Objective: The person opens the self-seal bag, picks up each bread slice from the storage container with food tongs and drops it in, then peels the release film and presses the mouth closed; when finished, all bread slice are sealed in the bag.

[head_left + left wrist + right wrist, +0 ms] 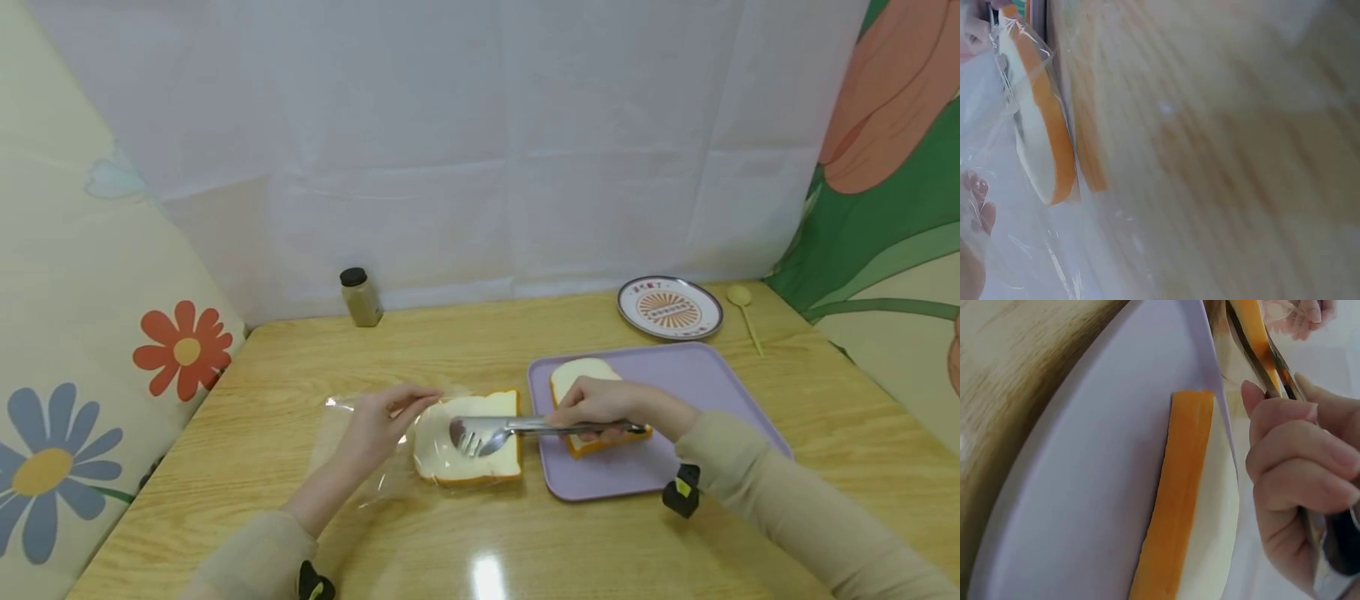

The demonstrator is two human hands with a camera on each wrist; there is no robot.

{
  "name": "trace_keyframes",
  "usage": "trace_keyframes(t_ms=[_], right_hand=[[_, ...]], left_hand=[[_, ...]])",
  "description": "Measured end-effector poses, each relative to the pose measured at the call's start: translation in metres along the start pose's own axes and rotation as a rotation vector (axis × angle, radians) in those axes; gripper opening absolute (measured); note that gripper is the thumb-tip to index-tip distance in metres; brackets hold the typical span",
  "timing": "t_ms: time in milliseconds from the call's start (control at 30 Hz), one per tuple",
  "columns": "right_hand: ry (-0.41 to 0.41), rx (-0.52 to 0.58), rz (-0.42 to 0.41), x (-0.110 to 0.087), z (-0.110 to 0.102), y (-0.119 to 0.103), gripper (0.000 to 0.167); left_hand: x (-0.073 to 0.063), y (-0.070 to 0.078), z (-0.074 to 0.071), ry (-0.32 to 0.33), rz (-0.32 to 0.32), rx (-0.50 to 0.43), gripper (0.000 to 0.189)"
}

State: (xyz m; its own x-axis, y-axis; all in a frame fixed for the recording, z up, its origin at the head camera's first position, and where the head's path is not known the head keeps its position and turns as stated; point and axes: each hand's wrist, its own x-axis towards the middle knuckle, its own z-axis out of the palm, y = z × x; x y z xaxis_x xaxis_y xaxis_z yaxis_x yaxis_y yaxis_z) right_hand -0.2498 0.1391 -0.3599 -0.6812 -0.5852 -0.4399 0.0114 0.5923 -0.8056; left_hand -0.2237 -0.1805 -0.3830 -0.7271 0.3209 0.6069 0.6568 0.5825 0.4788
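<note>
Left hand (382,425): thumb and forefinger come together on the film of the plastic bag (382,483), presumably to lift its side off the bread.
Right hand (600,404): fingers are clamped around the metal tongs (532,425), squeezing their arms together.
Tongs: their two arms straddle the bagged slice (476,468) from its right end, which probably steadies it within the loose film.
Bagged slice: lies left of the tray, toward the tabletop's front edge; the film is so clear that how much bread it covers is hard to tell.
Tray (675,375): on the tabletop's right half, its left edge just beside the bagged slice.
Second slice (585,369): sits along the tray's left edge, beneath the right hand.
Plate (670,308) and spoon (742,300): near the tabletop's back right corner.
Jar (362,300): upright by the back edge, left of centre.
</note>
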Motion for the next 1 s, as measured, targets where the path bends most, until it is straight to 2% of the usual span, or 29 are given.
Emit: trace_keyframes(t_ms=[133,267,367,567,733,833,1000], right_hand=[[-0.005,0.025,-0.013,0.000,0.001,0.001,0.039],[-0.035,0.093,-0.027,0.001,0.000,0.003,0.038],[-0.052,0.137,-0.028,0.002,0.000,0.003,0.039],[-0.051,0.123,-0.040,0.004,0.001,-0.001,0.040],[-0.010,0.064,-0.023,0.004,0.005,-0.005,0.040],[0.018,0.047,-0.019,0.004,0.006,-0.006,0.039],[0.024,0.119,-0.026,0.004,0.004,-0.007,0.042]], left_hand=[[0.001,-0.002,0.000,-0.018,0.010,-0.013,0.012],[0.000,-0.001,-0.001,-0.073,-0.017,-0.059,0.014],[0.000,0.000,-0.001,-0.090,-0.036,-0.080,0.016],[0.001,0.001,0.002,-0.059,0.008,-0.082,0.016],[0.003,0.001,0.003,0.002,0.047,-0.107,0.017],[0.004,0.000,0.002,0.008,0.054,-0.114,0.018],[0.005,-0.002,0.002,-0.070,0.003,-0.124,0.014]])
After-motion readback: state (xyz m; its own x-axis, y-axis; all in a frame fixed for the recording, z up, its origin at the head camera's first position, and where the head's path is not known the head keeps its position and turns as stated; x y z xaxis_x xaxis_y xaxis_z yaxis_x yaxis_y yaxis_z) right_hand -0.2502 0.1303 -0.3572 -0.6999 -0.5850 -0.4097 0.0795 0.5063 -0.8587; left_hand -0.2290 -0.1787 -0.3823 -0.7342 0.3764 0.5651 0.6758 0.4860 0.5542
